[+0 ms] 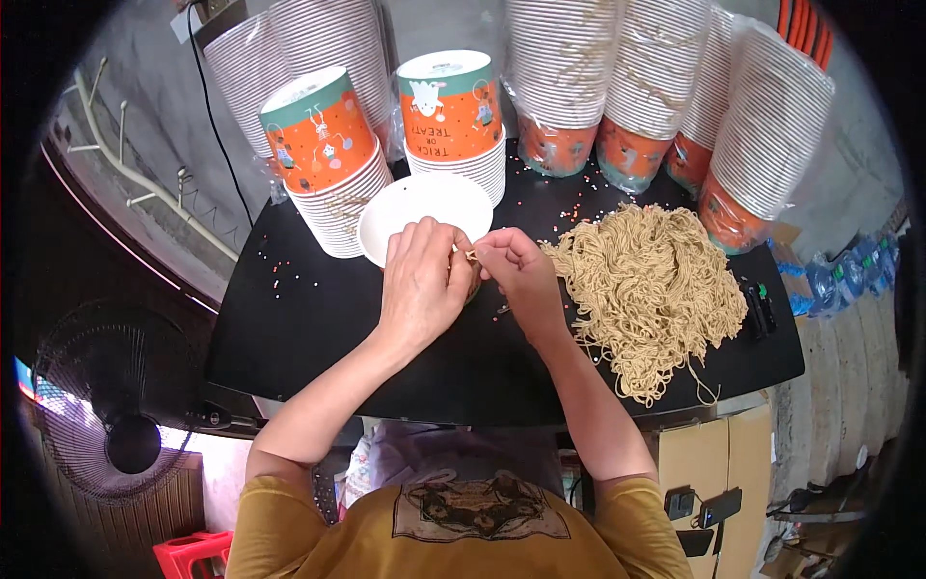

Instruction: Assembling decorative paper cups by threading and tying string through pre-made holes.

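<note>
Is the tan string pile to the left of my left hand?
No, the tan string pile lies on the black table to the right of the right hand.

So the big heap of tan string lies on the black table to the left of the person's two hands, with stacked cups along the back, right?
Not quite: the head view shows the heap of tan string on the black table to the right of both hands, with stacked cups along the back.

From here, the black tabletop [285, 333] is passable front-left; a tangled tan cord heap [656, 289] bars the right, orange-and-white paper-bucket stacks [450, 125] the back.
</note>
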{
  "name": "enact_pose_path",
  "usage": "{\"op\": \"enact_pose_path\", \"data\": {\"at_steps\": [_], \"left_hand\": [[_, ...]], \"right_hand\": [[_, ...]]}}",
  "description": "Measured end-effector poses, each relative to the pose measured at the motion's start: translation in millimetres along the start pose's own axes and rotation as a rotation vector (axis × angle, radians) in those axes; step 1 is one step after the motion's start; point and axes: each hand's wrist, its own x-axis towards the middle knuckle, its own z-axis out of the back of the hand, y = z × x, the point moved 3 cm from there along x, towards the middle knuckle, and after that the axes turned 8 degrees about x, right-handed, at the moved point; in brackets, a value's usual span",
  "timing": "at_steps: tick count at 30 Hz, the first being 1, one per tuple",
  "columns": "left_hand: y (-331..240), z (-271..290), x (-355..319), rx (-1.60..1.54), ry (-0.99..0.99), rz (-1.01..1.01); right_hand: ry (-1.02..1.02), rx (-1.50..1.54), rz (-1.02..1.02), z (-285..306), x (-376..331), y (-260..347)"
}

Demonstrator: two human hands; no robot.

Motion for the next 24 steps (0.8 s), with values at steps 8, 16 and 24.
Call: {"op": "enact_pose_path", "data": {"at_steps": [8,16,24], "left_hand": [[0.4,-0.2,-1.9,-0.033,-0.007,-0.023],[4.7,-2.3,-5.5,-0.039,0.023,0.049],[4.7,-5.7,-5.9,-0.071,-0.001,0.078]], "right_hand": [[0.000,0.041,0.018,0.4,1.4,-2.4],[0.004,0.031,-0.017,0.9,0.4,-3.2],[0.014,0.016,0.002,-1.9,-1.4,1.7]]}}
